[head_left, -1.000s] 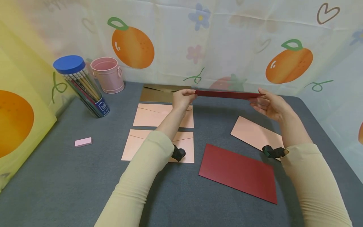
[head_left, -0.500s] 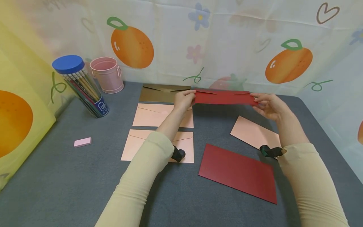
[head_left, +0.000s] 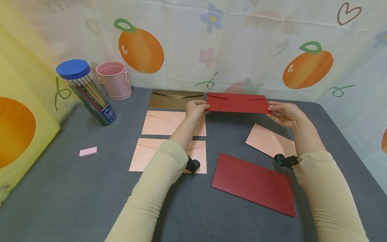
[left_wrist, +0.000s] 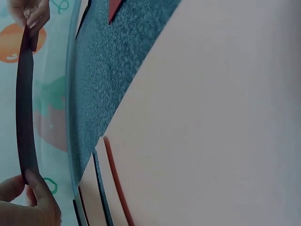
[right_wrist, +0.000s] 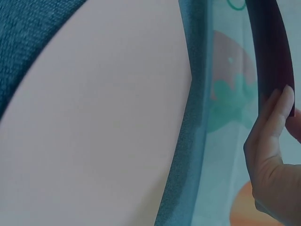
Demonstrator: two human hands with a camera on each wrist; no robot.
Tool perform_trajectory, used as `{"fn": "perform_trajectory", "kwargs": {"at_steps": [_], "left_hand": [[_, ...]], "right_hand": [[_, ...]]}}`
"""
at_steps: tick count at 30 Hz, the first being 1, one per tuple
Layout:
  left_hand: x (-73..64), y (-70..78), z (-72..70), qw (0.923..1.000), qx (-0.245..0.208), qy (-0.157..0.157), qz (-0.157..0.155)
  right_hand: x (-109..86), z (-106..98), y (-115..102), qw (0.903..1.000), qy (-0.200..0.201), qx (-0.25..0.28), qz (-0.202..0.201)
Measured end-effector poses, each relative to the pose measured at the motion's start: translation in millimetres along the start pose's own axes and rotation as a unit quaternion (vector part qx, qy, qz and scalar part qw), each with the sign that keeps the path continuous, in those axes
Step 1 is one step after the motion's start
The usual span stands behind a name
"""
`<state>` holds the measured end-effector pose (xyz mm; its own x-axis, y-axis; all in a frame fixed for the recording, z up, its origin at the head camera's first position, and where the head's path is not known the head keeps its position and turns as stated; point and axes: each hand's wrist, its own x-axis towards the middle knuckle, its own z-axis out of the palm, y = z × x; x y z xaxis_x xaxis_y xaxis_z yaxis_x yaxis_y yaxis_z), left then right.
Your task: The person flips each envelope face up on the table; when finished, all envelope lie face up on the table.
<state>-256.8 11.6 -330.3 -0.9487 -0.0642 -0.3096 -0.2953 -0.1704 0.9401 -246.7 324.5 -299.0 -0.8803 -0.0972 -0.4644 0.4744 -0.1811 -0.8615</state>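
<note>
A red envelope (head_left: 237,103) is held up off the far side of the table, its flap side facing the head camera. My left hand (head_left: 196,110) pinches its left end, and my right hand (head_left: 285,114) pinches the right end. Both wrist views catch the dark underside of the envelope (left_wrist: 26,108) stretched between the hands. Left of it lie a gold envelope (head_left: 166,99) and two pale pink envelopes (head_left: 157,122), stacked in a column, partly covered by my left hand and arm. Another red envelope (head_left: 254,185) lies flat nearer me, flap side hidden.
One more pale pink envelope (head_left: 269,141) lies askew under my right forearm. At the back left stand a blue-lidded tube of pencils (head_left: 90,90) and a small pink bucket (head_left: 115,80). A pink eraser (head_left: 88,152) rests on the left. A fruit-print curtain (head_left: 242,43) borders the table.
The held red envelope was nearly edge-on and has tipped up, so its bright flap side now shows. My right hand has shifted slightly left and down with it.
</note>
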Motion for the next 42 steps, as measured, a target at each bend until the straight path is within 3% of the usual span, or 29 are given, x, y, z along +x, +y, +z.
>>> {"fn": "perform_trajectory", "kwargs": {"at_steps": [10, 20, 25, 33, 42], "left_hand": [[1.2, -1.9, 4.4, 0.9986, 0.038, 0.036, -0.010], [17.4, 2.0, 9.3, 0.9923, 0.096, 0.070, -0.034], [22.0, 1.8, 12.4, 0.9920, 0.105, 0.057, -0.040], [24.8, 0.4, 12.3, 0.9897, 0.142, 0.011, -0.013], [22.2, 1.2, 8.8, 0.9968, 0.069, -0.031, -0.025]], "right_hand": [[7.4, 3.2, 1.1, 0.9988, 0.039, -0.029, 0.004], [15.2, 3.5, -3.5, 0.9970, 0.057, -0.048, 0.021], [19.7, 3.6, -2.2, 0.9961, 0.066, -0.055, 0.020], [25.2, 5.0, -0.3, 0.9957, 0.087, -0.014, 0.027], [26.8, 8.5, 1.5, 0.9928, 0.113, 0.002, 0.039]]}}
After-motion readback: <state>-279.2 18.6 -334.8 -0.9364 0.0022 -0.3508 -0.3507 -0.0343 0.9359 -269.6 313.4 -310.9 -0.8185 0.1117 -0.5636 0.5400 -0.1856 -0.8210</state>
